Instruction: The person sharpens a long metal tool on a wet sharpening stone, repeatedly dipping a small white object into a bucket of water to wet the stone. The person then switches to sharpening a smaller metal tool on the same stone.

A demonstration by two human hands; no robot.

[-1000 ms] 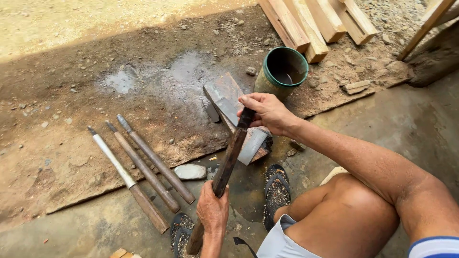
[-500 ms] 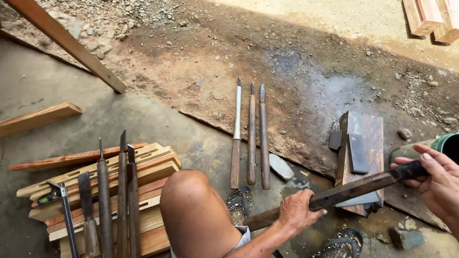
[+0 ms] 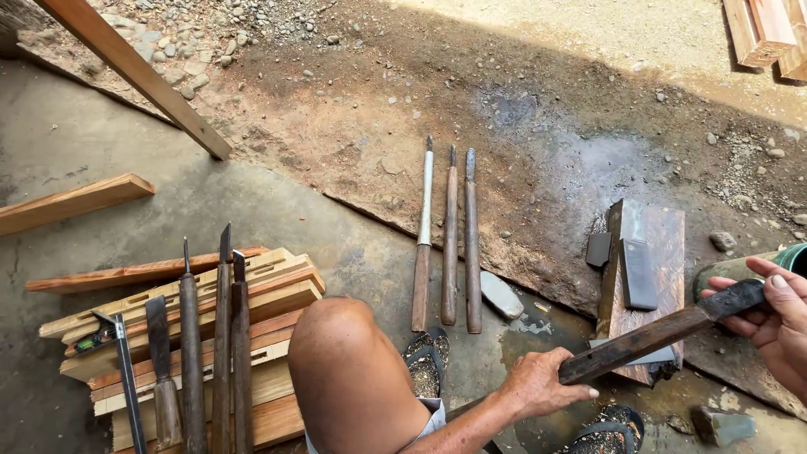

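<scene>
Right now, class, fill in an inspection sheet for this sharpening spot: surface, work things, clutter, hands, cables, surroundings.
Surface: wet concrete floor, bare dirt beyond.
Work things: long dark chisel held over a wooden block bearing a grey sharpening stone.
Clutter: three chisels on the ground; more tools on stacked planks; a loose stone.
Hands: left hand grips the handle; right hand fingers hold the blade end.
Cables: nothing seen.
Surroundings: gravel, timber lengths.
</scene>
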